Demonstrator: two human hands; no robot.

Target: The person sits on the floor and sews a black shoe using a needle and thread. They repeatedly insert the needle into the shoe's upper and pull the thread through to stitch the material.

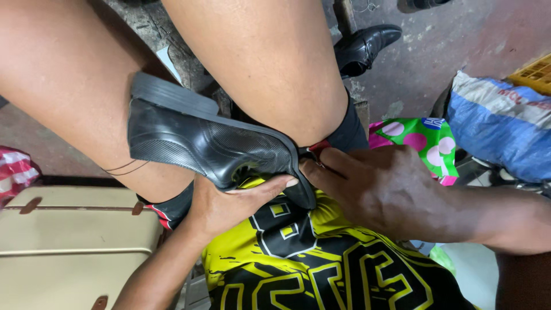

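Two hands meet at the black shoe [206, 146], which lies on its side between your knees, sole up toward 11 o'clock and toe toward 5 o'clock. Your left hand [227, 204] comes up from 7 o'clock and cups the shoe from below, thumb laid flat across the upper near the toe, fingers hidden behind the shoe. Your right hand [379, 186] reaches in from 3 o'clock, fingers pressed together, the tips touching the toe end of the shoe; whether they pinch anything there, you cannot tell.

Below both hands, toward 6 o'clock, your yellow and black shirt [321, 264] fills the lower middle. A beige case [69, 247] sits at 8 o'clock. At 2 o'clock from the right hand lies a green bag with pink dots [425, 143], and further out at 3 o'clock a blue sack [499, 132]. A second black shoe [364, 49] rests on the floor at 1 o'clock, well apart from the one you hold.
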